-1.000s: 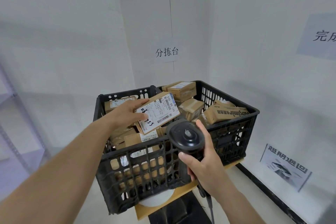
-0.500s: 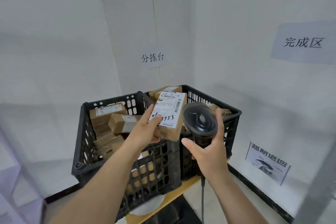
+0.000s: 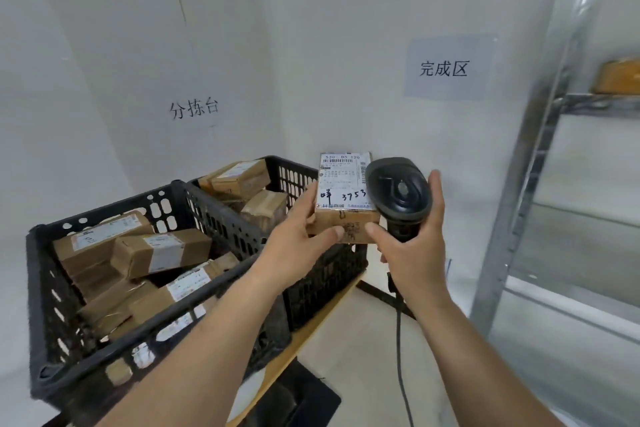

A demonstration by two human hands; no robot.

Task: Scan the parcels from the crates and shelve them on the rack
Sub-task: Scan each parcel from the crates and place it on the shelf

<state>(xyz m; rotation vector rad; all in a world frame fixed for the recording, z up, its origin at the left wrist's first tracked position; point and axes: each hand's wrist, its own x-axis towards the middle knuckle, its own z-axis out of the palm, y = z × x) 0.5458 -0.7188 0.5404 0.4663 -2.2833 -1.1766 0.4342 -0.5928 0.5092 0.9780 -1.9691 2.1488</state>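
While the left hand grips a labelled cardboard parcel above the right-hand black crate, the right hand clasps a black barcode scanner just beside it.

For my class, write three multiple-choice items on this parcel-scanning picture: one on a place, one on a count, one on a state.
1. Where is the grey metal rack?
A. At the picture's right
B. Behind the crates
C. On the floor, folded

2. How many black plastic crates hold parcels?
A. One
B. Two
C. Four

3. What is the left hand doing?
A. Resting open on a crate rim
B. Pointing at the wall sign
C. Holding the brown cardboard parcel with a white label

Answers: 1 A, its upright and shelves stand along the right edge. 2 B, two crates sit side by side. 3 C, its thumb and fingers grip the parcel beside the black handheld scanner held in the right hand.
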